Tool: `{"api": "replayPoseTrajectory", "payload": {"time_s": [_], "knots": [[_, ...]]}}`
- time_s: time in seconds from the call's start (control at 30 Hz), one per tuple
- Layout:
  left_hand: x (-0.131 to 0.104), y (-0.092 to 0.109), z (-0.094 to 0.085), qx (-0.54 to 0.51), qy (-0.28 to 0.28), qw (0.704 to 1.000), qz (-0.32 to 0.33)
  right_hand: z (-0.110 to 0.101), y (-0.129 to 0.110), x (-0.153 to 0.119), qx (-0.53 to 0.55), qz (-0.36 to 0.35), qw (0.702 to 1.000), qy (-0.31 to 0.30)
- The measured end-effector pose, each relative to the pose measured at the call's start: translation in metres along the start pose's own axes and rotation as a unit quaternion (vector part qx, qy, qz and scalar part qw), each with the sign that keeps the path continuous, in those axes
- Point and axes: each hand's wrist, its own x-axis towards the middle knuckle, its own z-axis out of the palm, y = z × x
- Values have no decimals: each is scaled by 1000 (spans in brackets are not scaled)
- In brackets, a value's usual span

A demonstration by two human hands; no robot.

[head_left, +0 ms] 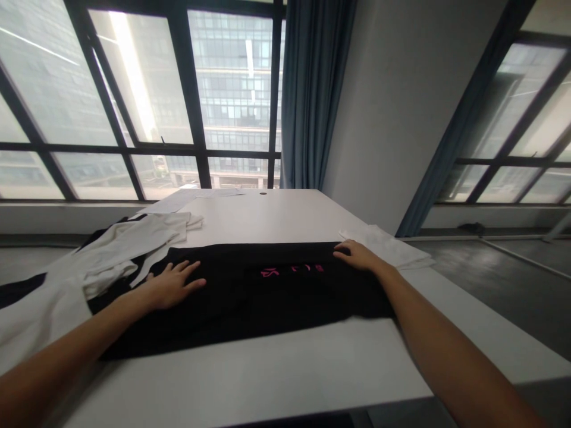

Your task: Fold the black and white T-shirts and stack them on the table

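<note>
A black garment (294,303) with pink printing lies in a long, wide strip across the white table in front of me. It looks folded, though which kind of garment it is I cannot tell. My left hand (172,285) rests flat on its left part with fingers spread. At the far right corner, my right hand (357,255) lies palm down on the cloth, thumb and fingers apart. The pink print sits between the two hands, partly hidden in the fabric. The right forearm passes over the garment's right end.
White and black clothes (111,255) lie heaped at the table's left. Another white cloth (388,245) lies flat beyond my right hand. White sheets (178,199) lie at the far left. The white table (276,217) reaches toward windows and a blue curtain (310,95).
</note>
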Motion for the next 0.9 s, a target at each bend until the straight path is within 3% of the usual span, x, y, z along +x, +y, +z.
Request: {"api": "replayPoseTrajectory", "payload": {"time_s": [0.17, 0.33, 0.43, 0.5, 0.57, 0.73, 0.83, 0.9], "knots": [[-25, 19, 25, 5, -2, 1000, -30, 13, 9, 5, 33, 6, 998, -56], [-45, 10, 26, 39, 55, 998, -8, 10, 14, 9, 32, 20, 996, -81], [-63, 3, 28, 61, 55, 997, -6, 4, -4, 14, -6, 28, 996, -80], [-74, 0, 32, 48, 23, 998, -13, 0, -33, 24, -31, 21, 997, -69], [-81, -1, 37, 34, 16, 999, -12, -1, -77, 39, -29, -21, 998, -59], [-85, 2, 39, 23, 12, 1000, -5, 10, -220, 89, 76, -177, 976, -101], [-84, 2, 36, 23, 17, 1000, 1, 23, -293, 117, 145, -203, 953, -169], [-83, -2, 37, 19, 29, 999, 14, 30, -326, 133, 185, -190, 947, -184]]}}
